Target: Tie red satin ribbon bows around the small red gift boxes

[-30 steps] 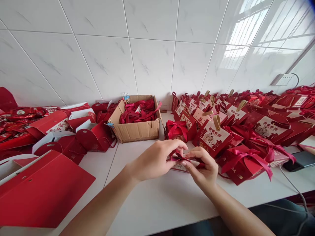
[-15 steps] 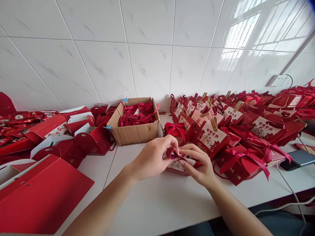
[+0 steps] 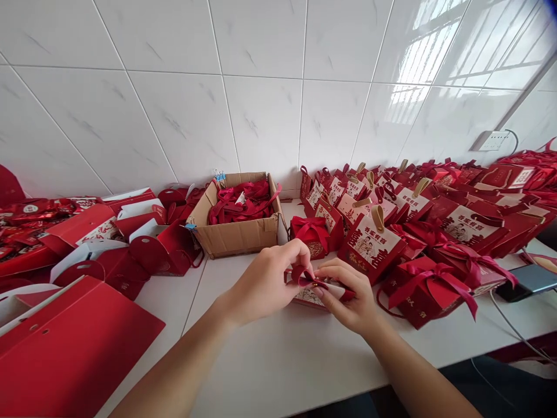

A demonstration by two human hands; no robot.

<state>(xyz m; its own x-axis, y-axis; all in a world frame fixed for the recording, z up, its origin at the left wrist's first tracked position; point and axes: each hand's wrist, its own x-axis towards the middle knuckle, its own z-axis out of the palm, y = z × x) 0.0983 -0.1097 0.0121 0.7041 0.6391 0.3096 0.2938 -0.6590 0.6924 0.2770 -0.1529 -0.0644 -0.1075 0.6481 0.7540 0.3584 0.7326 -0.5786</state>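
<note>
A small red gift box (image 3: 310, 298) with a pale printed front rests on the white table, partly covered by both hands. A dark red ribbon (image 3: 300, 273) forms a loop at its top. My left hand (image 3: 266, 284) is closed, pinching the ribbon loop between thumb and fingers. From the other side, my right hand (image 3: 351, 295) closes on the box's top edge, thumb in front and fingers behind, close to the ribbon. A small gold-coloured spot shows where the ribbon meets the box top. The ribbon's other end is hidden.
Behind the hands stands a cardboard box (image 3: 237, 237) full of red ribbons. Finished-looking gift boxes (image 3: 368, 247) crowd the right side, with a dark phone-like device (image 3: 528, 283) beside them. Open red boxes (image 3: 163, 247) and a large red flap (image 3: 82, 342) lie left. White tiles rise behind.
The ribbon loop has come down lower and flatter against the box top. Both hands have shifted only slightly and keep their grips.
</note>
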